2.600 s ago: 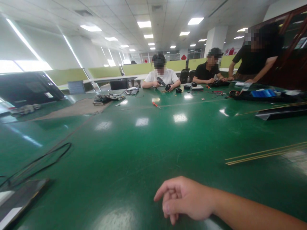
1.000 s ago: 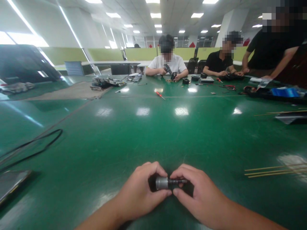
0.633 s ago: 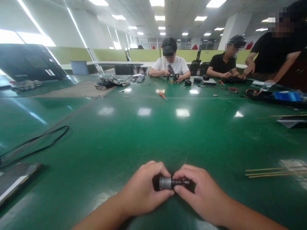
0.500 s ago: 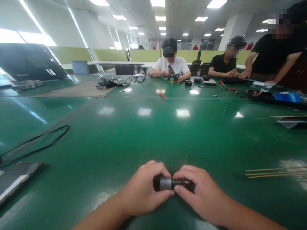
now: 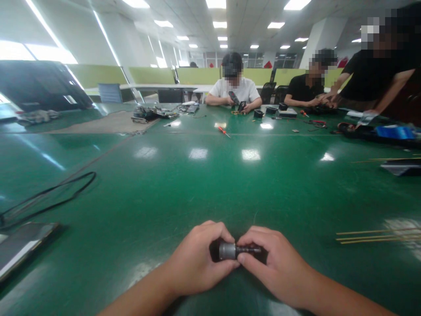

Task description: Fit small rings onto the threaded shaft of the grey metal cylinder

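Note:
Near the front of the green table, both of my hands meet around a small grey metal cylinder with a thin dark stepped shaft. My left hand curls about the cylinder end, thumb below and fingers above. The shaft end points right, into the curve of my right hand, whose thumb and forefinger pinch where the shaft meets the cylinder. The part lies roughly level, its exact kind unclear. Between the fingers its far left end is in shadow.
Thin brass-coloured rods lie to the right. At left are a flat dark panel and a looped black cable. Farther off lies a red screwdriver. Across the table a person in white holds a power tool; two people in black work at right.
My hands and the metal part hold nearly the same pose. At the far right, the standing person's hand has moved left, closer to the seated person's hands.

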{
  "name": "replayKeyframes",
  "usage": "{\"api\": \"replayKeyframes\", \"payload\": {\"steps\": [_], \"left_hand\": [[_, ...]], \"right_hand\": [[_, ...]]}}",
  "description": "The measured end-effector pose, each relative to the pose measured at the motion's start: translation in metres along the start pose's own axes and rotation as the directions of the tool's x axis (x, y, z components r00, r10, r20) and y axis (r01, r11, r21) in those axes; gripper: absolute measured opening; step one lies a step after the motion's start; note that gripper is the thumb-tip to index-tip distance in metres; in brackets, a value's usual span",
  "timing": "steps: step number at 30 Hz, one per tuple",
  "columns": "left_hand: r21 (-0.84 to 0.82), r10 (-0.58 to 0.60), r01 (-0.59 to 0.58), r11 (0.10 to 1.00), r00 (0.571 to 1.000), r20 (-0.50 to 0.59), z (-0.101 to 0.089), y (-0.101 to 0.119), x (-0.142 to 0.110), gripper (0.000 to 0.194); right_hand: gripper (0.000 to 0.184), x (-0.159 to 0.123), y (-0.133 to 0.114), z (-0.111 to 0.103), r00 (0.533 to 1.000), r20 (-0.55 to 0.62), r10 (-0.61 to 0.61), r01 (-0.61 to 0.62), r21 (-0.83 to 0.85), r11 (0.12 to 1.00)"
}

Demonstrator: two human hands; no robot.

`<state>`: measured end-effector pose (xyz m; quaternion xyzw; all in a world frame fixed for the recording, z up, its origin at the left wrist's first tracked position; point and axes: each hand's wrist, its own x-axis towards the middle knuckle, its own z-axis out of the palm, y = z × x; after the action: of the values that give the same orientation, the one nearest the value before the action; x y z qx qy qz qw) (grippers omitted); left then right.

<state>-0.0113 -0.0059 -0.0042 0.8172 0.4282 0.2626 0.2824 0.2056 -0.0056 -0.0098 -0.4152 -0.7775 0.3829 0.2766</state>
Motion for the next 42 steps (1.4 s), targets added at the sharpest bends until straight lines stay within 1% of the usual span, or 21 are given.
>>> {"api": "replayKeyframes", "payload": {"steps": [6, 13, 21, 32, 42], "left_hand": [[0.001, 0.035, -0.035, 0.999, 0.999, -0.018, -0.0012, -0.0007, -0.0006, 0.015], [0.001, 0.039, -0.039, 0.999, 0.999, -0.033, -0.0002, -0.0015, -0.0009, 0.015], [-0.022, 0.088, -0.090, 0.996, 0.994, -0.067, -0.0004, -0.0027, -0.0006, 0.015], [-0.029, 0.097, -0.100, 0.995, 0.991, -0.088, -0.0008, -0.0033, -0.0016, 0.018], [-0.029, 0.087, -0.089, 0.996, 0.993, -0.079, -0.0008, -0.0055, -0.0025, 0.019]], "right_hand": [[0.006, 0.0006, -0.0011, -0.0013, 1.000, -0.007, -0.009, 0.009, 0.000, 1.000], [0.004, 0.0001, -0.0005, -0.0012, 1.000, -0.018, -0.010, 0.010, 0.001, 1.000], [0.005, 0.0002, -0.0004, -0.0007, 0.998, -0.046, -0.038, 0.040, 0.027, 0.999], [0.005, -0.0004, 0.0000, -0.0006, 0.998, -0.054, -0.034, 0.036, 0.036, 0.999], [0.006, 0.0016, -0.0002, -0.0003, 0.998, -0.055, -0.033, 0.035, 0.035, 0.999]]}}
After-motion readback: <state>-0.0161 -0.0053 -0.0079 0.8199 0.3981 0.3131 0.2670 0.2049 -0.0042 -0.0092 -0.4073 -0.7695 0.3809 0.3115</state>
